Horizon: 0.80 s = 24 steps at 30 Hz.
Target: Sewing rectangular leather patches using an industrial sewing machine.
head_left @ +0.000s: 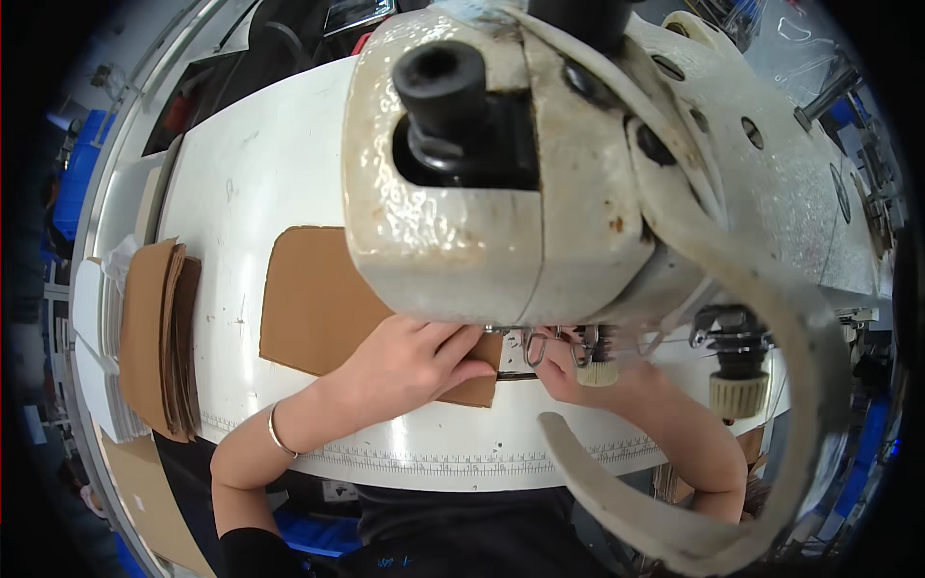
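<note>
A flat brown panel with darker edges lies on the white sewing machine bed, partly under the machine head; I cannot tell whether it is leather or fabric. My left hand rests flat on its near right part, thumb out to the right, some fingertips hidden beneath the head. Behind the wire thread guides, close to the panel's right edge, is my right hand. Its fingers are bent and closed, partly covered by the machine, and what they hold is hidden. The needle area is also out of sight.
The cream sewing machine head fills the upper middle. A curved pale lever hangs in front of my right forearm. Stacked brown panels and white pieces stand at the left edge. A ruler scale runs along the near edge.
</note>
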Available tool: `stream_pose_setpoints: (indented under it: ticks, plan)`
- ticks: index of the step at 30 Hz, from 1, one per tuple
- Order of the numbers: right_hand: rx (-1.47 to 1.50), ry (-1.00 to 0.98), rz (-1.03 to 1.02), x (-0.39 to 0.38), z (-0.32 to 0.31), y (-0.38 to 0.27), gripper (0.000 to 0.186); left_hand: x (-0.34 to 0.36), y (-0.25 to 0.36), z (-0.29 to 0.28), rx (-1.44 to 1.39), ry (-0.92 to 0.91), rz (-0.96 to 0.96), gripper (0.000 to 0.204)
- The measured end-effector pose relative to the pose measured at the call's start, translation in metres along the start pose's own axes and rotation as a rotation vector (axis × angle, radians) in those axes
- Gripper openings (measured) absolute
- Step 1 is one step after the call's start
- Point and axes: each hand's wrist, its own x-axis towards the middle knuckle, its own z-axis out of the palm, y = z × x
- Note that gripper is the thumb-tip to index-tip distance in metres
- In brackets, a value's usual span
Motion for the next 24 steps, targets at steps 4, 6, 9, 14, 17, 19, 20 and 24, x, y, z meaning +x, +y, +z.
stream_pose_setpoints:
  ticks: [4,6,9,14,17,19,20,24]
  plan:
    - [-0.614,0.006,-0.331,0.000,-0.012,0.000,0.039,-0.013,0.002,0.007,-0.043,0.110,0.164,0.037]
    - [-0.214,0.022,-0.280,0.001,-0.016,0.000,0.039,-0.018,0.000,0.008,-0.075,0.081,0.294,0.041]
    - [-0.112,0.006,-0.266,0.003,-0.015,0.001,0.036,-0.017,-0.004,0.007,-0.059,0.050,0.303,0.042]
    - [-0.530,-0.022,-0.415,-0.001,-0.005,0.002,0.023,-0.006,-0.011,0.000,-0.127,0.034,0.194,0.042]
    - [0.705,-0.181,0.223,-0.011,-0.004,0.001,0.038,0.000,-0.021,-0.004,-0.088,0.054,0.177,0.038]
    - [-0.360,0.012,-0.167,-0.012,0.000,0.000,0.007,0.004,-0.030,-0.001,-0.093,0.165,0.197,0.030]
    - [-0.717,0.111,-0.285,-0.012,0.003,0.000,0.012,0.005,-0.035,0.001,-0.095,0.220,0.207,0.026]
    - [-0.336,0.149,0.008,-0.007,0.012,-0.003,0.008,0.014,-0.052,0.011,0.085,0.263,0.179,0.018]
